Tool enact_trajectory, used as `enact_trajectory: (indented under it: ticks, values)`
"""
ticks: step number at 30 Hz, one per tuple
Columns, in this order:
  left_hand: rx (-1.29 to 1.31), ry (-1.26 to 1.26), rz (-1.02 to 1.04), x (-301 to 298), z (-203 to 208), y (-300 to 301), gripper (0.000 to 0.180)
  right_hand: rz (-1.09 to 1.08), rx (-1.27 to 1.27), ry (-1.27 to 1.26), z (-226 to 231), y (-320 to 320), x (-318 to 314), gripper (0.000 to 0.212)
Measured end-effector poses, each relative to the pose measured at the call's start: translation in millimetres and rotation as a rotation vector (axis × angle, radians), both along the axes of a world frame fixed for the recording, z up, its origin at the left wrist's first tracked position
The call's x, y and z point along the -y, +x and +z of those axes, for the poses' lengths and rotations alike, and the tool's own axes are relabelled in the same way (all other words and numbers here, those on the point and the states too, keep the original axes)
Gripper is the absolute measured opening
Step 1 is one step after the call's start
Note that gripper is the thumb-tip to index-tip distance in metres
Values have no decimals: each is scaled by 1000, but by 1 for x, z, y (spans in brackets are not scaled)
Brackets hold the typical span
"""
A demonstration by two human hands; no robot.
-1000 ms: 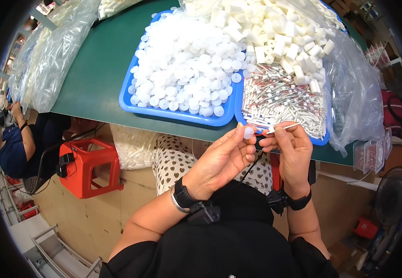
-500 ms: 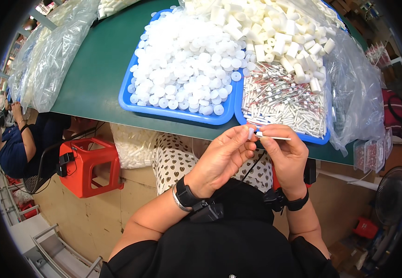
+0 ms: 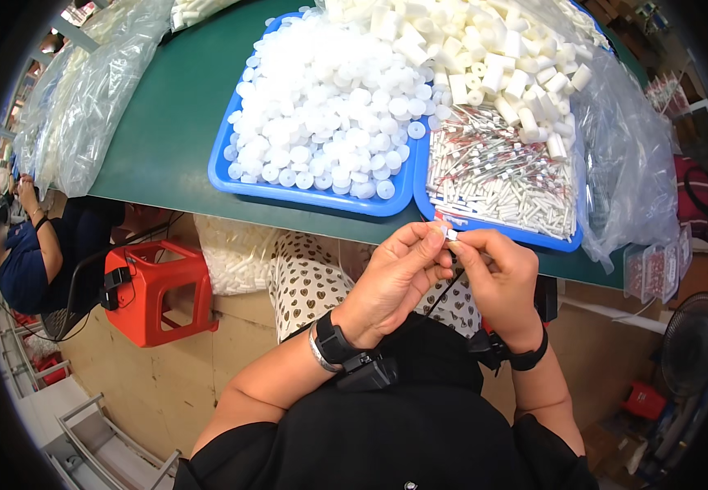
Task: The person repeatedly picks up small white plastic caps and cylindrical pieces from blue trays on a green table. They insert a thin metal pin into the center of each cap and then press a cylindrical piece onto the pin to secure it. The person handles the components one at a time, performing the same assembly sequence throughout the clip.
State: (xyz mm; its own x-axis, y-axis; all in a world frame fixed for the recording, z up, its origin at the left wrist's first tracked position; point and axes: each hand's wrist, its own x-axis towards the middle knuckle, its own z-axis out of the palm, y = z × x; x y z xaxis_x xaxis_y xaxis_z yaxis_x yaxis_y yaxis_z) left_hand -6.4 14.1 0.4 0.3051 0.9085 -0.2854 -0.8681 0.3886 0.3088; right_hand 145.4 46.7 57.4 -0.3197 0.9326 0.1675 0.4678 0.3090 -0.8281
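Note:
My left hand (image 3: pixel 399 278) and my right hand (image 3: pixel 501 282) meet fingertip to fingertip just in front of the table's near edge. Between them shows a small white block-like end (image 3: pixel 451 234) of a thin white stick, pinched by my right thumb and fingers; the rest of the stick is hidden. My left thumb and forefinger are pinched at its other side, mostly covering a small whitish plastic piece. Beyond the hands, a blue tray (image 3: pixel 407 206) is heaped with translucent white discs (image 3: pixel 321 106). Another blue tray (image 3: pixel 546 241) holds thin white sticks with reddish wires (image 3: pixel 501 180).
Cream foam-like cylinders (image 3: pixel 525 90) are piled behind the sticks. Clear plastic bags lie on the right (image 3: pixel 627 155) and far left (image 3: pixel 101 106) of the green table (image 3: pixel 158 147). A red stool (image 3: pixel 158 294) stands left, near a seated person (image 3: pixel 31 253). At lower right is a fan (image 3: pixel 694 343).
My right fingers have closed in toward my left fingertips. The long white stick that stuck out across my right fingers is now hidden, leaving only its block-like end showing.

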Motion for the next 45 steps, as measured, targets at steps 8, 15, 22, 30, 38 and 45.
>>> enact_trajectory:
  ticks: [8,15,22,30,38,45]
  values:
    - [-40,-51,-13,-3,9,0,22,108,109,299,-5,0,-2,8]
    - [-175,-9,76,-3,13,-15,26,-209,528,365,2,46,-36,13]
    - [-183,8,10,-4,14,-12,27,-276,708,405,-15,51,-59,13]
    - [-198,-17,58,-6,20,-18,34,-185,605,430,-10,51,-57,10]
    - [-177,-10,124,-8,23,-19,35,69,-14,-44,9,28,-17,11]
    - [-161,-2,168,-8,20,-20,33,66,-82,-19,3,22,-10,10]
